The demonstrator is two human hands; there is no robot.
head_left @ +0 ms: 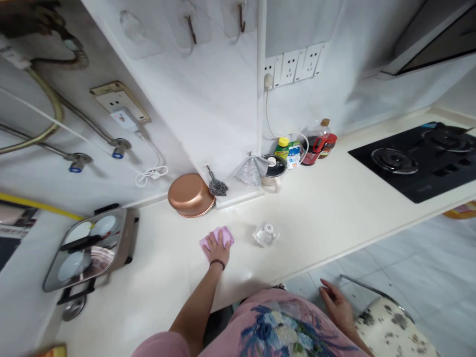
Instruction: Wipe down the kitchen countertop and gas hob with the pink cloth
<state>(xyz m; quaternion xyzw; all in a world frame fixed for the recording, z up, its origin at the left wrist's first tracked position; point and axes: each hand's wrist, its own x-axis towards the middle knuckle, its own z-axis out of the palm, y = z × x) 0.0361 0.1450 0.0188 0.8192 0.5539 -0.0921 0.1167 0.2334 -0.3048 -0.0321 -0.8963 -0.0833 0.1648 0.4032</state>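
Left hand point(217, 248) is reaching forward over the white countertop point(334, 208), arm extended, palm down and fingers spread flat, pressing on a pink cloth point(223, 234). A dark band is sitting on that wrist. Right hand point(336, 303) is hanging low beside the body, off the counter edge, fingers loosely open and holding nothing, just next to a spotted stool seat point(394, 329).

The cloth is showing as a small folded pink square, partly covered by the fingers, lying flat on the counter.

Just right of the left hand, a clear glass cup point(266, 234) is lying tipped over; contents cannot be told. Beyond the hand, a copper-coloured bowl point(190, 194) is resting upside down, with a steel scourer point(217, 187) beside it. Farther right, a small lidded pot point(274, 168) and sauce bottles point(316, 144) are standing against the wall. Far left of the hand, an electric cooker with a glass lid point(89, 245) is sitting closed.
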